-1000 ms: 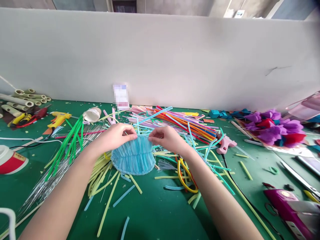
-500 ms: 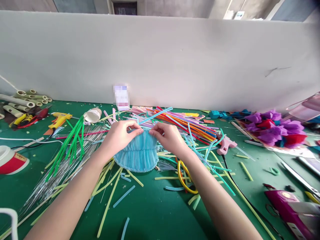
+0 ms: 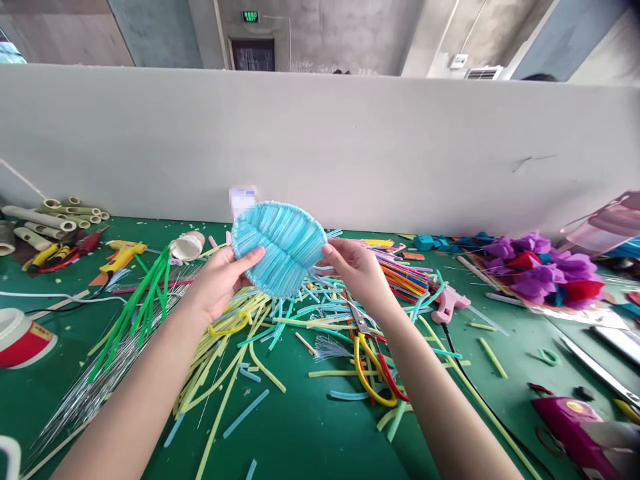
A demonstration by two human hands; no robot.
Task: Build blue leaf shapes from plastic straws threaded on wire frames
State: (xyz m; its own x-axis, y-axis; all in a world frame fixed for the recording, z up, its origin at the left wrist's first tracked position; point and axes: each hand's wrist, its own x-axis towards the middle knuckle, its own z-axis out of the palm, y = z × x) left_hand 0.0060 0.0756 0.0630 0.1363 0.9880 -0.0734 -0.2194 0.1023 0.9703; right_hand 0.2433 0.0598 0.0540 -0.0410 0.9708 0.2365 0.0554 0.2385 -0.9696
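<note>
A blue leaf-shaped piece (image 3: 280, 247), made of fuzzy strips laid side by side with a ridge along its middle, is held up over the table between both hands. My left hand (image 3: 220, 283) grips its lower left edge, thumb on the front and fingers behind. At the right edge, my right hand (image 3: 357, 267) pinches the piece between thumb and fingers. Beneath the hands lie many yellow-green and blue fuzzy stems (image 3: 235, 347). Scissors with yellow and red handles (image 3: 367, 360) rest by my right forearm.
To the left are a yellow glue gun (image 3: 123, 255), green stems (image 3: 150, 293), thin wires (image 3: 107, 353) and a red-and-white cup (image 3: 25, 339). A pink glue gun (image 3: 450, 303), purple flowers (image 3: 543, 267) and a magenta tool (image 3: 575, 420) lie right. A white partition (image 3: 400, 147) stands behind.
Both hands have raised the blue leaf-shaped piece and tilted it so its face shows. My left hand has shifted to its lower left edge, my right to its right edge. The scissors are now more exposed.
</note>
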